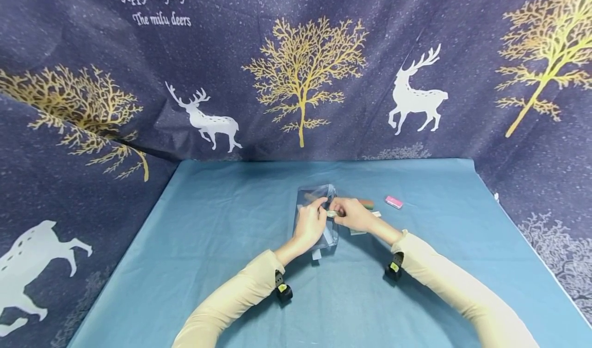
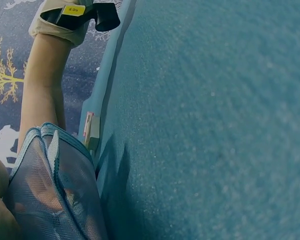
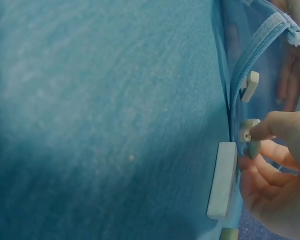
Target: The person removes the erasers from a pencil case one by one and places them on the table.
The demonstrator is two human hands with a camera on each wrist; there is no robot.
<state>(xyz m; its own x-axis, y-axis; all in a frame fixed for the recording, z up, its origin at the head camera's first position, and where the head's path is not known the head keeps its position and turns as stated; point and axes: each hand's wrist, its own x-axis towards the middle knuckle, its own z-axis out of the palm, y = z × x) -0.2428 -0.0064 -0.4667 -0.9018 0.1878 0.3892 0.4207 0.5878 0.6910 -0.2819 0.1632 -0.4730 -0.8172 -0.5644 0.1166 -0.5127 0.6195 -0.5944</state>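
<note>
A see-through blue mesh zip pouch (image 1: 329,239) stands between the two hands, its zip side turned to the right. My left hand (image 1: 309,226) grips the pouch's upper edge with thumb and fingers; in the left wrist view only part of that hand shows at the lower left. At the zip opening, my right hand (image 1: 353,214) pinches a small pale piece (image 3: 250,129), and a greenish piece (image 3: 254,149) shows between the same fingertips. Another small whitish block (image 3: 251,86) appears by the zip. What else lies inside the pouch is blurred by the mesh.
A long white block (image 3: 222,181) lies beside the pouch. Orange and green blocks (image 1: 367,204) sit behind the right hand, partly hidden. Farther right is a pink-and-white block (image 1: 394,202). A pale tab (image 1: 316,255) sticks out at the pouch's near end, on the blue cloth (image 1: 222,224).
</note>
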